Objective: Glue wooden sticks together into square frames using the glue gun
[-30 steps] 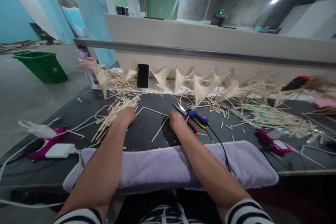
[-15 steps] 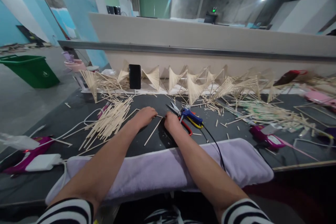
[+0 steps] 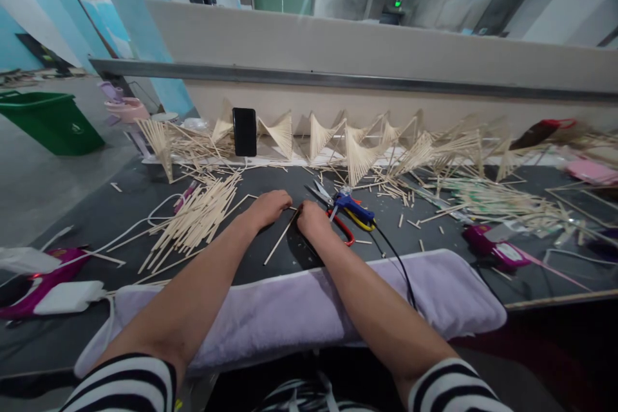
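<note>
My left hand [image 3: 271, 207] rests low over the dark table, fingers closed on a thin wooden stick whose tip shows beyond the fingertips. Close by on the right, my right hand [image 3: 313, 222] is pinched shut; what lies in its fingers is dark and too small to make out. Another wooden stick [image 3: 279, 241] slants from the gap between the hands toward me. Scissors [image 3: 320, 192], blue-handled pliers [image 3: 355, 207] and a red handle [image 3: 344, 232] lie just right of my right hand. Loose sticks [image 3: 196, 219] are heaped left of my left hand.
Twisted stick models [image 3: 360, 151] line the back beside a standing black phone [image 3: 244, 132]. A lilac cushion [image 3: 280, 315] lies under my forearms. Magenta devices [image 3: 495, 250] with cords sit on both sides. A black cable [image 3: 396, 264] runs over the cushion. More sticks [image 3: 506, 199] lie right.
My right hand has shifted slightly left toward the slanting stick, and its fingers now meet at the stick's upper end. The view has tilted down a little.
</note>
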A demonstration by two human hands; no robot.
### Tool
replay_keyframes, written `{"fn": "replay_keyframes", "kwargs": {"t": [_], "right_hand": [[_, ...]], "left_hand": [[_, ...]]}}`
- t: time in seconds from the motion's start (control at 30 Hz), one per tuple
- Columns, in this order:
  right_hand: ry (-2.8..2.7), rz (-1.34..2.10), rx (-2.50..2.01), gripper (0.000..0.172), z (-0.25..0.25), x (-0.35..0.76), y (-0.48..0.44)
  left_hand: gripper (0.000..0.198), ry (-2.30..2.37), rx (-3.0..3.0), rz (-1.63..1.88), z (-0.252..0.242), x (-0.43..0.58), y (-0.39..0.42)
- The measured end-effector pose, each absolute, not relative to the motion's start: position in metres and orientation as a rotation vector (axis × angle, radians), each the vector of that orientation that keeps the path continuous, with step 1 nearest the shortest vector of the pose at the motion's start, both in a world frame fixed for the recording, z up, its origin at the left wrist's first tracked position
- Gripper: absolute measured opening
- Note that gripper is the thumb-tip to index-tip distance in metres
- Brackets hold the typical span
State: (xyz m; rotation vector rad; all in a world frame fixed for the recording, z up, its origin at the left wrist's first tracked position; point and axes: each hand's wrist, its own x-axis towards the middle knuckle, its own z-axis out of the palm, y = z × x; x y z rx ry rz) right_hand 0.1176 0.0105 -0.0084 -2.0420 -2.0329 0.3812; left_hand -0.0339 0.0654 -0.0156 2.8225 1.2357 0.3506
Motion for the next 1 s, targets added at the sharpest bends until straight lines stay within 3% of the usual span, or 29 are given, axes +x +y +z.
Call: {"fn": "replay_keyframes", "kwargs": {"t": [0.43, 0.87, 1.0], "right_hand": [[-2.083, 0.234, -2.084, 0.029, -0.005, 0.111, 0.006], [-2.019, 0.388, -2.016, 0.025, -0.007, 0.117, 0.010], [-1.842, 0.462, -1.970, 0.030, -0.014, 0.118, 0.013]], "left_hand": [[0.020, 1.180, 2.921, 0.289, -0.012, -0.035, 0.058], [0.018, 1.118, 2.964, 0.313, -0.014, -0.040, 0.057], [0.017, 1.130, 2.960, 0.310, -0.013, -0.041, 0.058]]}}
